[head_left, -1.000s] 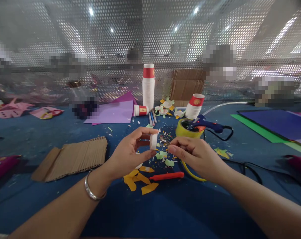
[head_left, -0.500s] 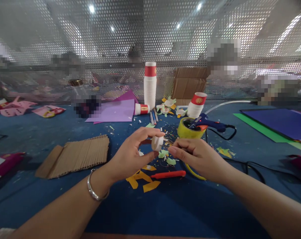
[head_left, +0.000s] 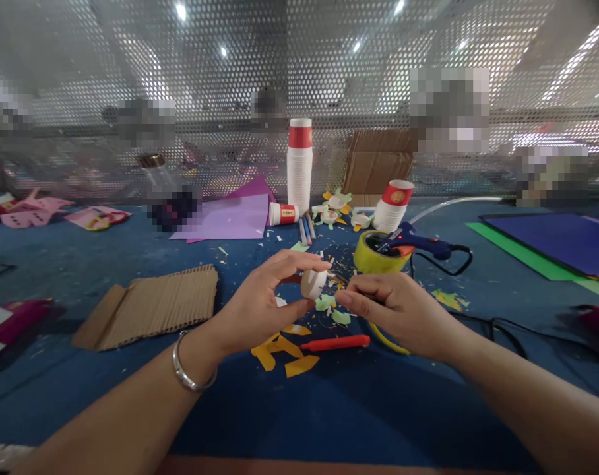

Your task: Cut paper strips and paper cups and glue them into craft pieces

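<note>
Between thumb and fingers, my left hand (head_left: 267, 293) pinches a small round white piece (head_left: 313, 284) that looks like the cut-off base of a paper cup. My right hand (head_left: 386, 305) is closed around a thin metal-bladed tool (head_left: 340, 280), which points left toward the white piece. Most of that tool is hidden in the fingers, so its kind is unclear. Beneath both hands lie a red-orange pen-shaped tool (head_left: 336, 343), yellow-orange paper scraps (head_left: 301, 365) and pale green scraps (head_left: 340, 318). A yellow curved strip (head_left: 388, 339) shows under my right hand.
Beyond the hands stand a tall paper cup stack (head_left: 299, 175), a shorter stack (head_left: 392, 208) and a yellow tape roll (head_left: 378, 260) with a blue glue gun (head_left: 418, 241) on it. Corrugated cardboard (head_left: 156, 307) lies left; coloured sheets (head_left: 551, 244) lie right. A perforated metal screen (head_left: 220, 79) rises behind.
The white piece has turned slightly in my left hand, and the tool's blade now shows less clearly. Both hands stay in nearly the same place.
</note>
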`<state>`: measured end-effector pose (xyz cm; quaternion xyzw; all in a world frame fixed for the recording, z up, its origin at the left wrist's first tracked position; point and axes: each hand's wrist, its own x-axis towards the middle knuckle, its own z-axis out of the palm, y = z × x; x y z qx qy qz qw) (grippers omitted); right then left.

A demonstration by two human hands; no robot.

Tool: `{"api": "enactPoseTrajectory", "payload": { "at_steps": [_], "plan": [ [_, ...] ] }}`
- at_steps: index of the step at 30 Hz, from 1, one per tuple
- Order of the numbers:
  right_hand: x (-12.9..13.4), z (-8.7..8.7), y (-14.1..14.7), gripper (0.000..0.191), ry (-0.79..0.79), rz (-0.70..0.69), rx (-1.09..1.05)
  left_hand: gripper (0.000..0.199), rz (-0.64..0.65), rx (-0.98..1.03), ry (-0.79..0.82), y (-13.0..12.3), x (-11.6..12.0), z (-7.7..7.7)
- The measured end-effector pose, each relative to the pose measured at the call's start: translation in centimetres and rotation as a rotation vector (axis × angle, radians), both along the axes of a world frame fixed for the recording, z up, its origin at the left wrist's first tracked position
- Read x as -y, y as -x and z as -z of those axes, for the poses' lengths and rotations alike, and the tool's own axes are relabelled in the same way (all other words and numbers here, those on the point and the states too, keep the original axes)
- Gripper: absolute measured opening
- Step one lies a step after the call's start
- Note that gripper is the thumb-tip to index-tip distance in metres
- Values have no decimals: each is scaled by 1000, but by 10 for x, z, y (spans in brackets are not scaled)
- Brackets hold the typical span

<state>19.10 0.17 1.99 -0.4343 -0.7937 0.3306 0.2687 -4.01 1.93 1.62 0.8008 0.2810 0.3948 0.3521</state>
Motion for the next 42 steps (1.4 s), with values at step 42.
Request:
{"api": "enactPoseTrajectory", "payload": {
  "at_steps": [42],
  "plan": [
    [2, 3, 1, 52, -58, 15, 82, 48, -111, -5, 67, -2, 3, 3]
  ]
}}
